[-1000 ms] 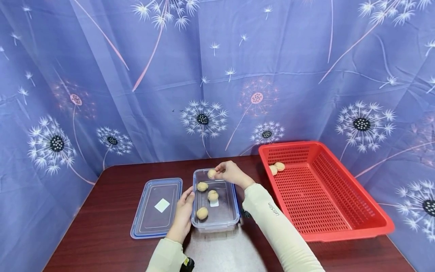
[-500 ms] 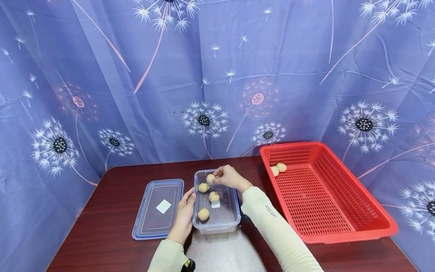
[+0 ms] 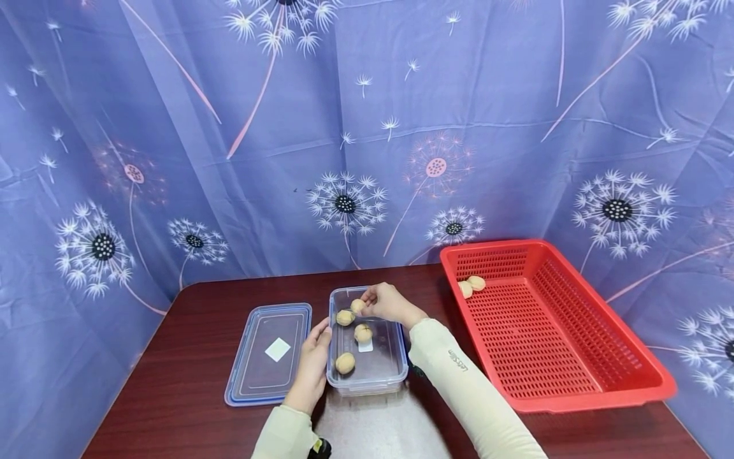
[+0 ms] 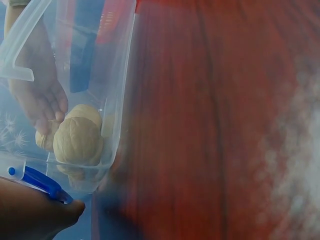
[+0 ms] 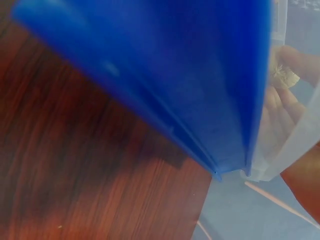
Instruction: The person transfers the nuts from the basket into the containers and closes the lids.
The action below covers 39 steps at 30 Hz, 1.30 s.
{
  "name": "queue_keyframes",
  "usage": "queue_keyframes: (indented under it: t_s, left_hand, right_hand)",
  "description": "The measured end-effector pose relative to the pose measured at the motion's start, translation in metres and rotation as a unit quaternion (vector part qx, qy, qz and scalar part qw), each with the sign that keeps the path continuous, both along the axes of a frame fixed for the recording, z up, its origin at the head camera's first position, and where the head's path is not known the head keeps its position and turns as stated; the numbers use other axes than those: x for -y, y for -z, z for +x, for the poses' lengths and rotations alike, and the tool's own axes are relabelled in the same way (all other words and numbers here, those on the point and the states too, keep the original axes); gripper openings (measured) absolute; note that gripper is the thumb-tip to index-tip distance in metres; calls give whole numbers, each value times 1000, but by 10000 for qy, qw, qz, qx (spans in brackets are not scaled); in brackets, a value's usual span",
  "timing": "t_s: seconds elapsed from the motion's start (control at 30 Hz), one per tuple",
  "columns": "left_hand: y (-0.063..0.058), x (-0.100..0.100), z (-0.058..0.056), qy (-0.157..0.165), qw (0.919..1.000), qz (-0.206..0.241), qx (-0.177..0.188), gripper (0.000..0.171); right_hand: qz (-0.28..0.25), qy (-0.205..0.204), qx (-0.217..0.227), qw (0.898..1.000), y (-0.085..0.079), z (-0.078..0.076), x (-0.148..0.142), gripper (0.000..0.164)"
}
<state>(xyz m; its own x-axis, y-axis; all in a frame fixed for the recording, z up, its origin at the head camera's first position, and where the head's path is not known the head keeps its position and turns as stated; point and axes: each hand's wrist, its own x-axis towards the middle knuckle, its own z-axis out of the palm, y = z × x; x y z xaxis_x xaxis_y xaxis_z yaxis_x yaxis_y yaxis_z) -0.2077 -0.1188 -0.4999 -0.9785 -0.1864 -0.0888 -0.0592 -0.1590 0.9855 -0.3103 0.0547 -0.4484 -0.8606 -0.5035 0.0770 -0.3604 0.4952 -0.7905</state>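
Observation:
A clear plastic food container [image 3: 369, 385] with a blue seal stands at the middle of the table. My left hand [image 3: 312, 360] rests along its left wall, fingers fairly straight against the side; in the left wrist view a digit [image 4: 65, 212] lies by a blue clip [image 4: 42, 182]. Thumb and fingers of my right hand [image 3: 392, 303] pinch a walnut [image 3: 357, 306] low in the far part of the container. Close beside it sits another walnut [image 3: 345, 317]. One more walnut [image 3: 363, 332] lies mid-container, and a further walnut [image 3: 345, 363] is near the front left corner.
The container's lid [image 3: 258, 376] lies flat to the left, with a pale square label on it. On the right stands a red perforated basket [image 3: 579, 400] with a few walnuts [image 3: 476, 283] in its far left corner. A blue patterned curtain [image 3: 275, 210] hangs behind the table.
My right hand has come slightly down and nearer with the walnut, which now sits deeper in the container beside another one. The left hand stays against the wall.

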Motion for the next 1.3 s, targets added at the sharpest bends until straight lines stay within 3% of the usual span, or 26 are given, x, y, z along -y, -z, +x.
queue_keyframes:
  t_s: [0.4, 0.67, 1.3]
  left_hand:
    - [2, 1, 0, 22, 10000, 22, 27, 43]
    - [2, 0, 0, 8, 10000, 28, 52, 42]
    - [-2, -1, 1, -13, 10000, 25, 26, 43]
  right_hand:
    - [-265, 72, -62, 9996, 8, -1, -3, 28]
    - [-379, 48, 127, 9992, 2, -2, -9, 29]
    - [-135, 64, -178, 9997, -53, -1, -27, 25]
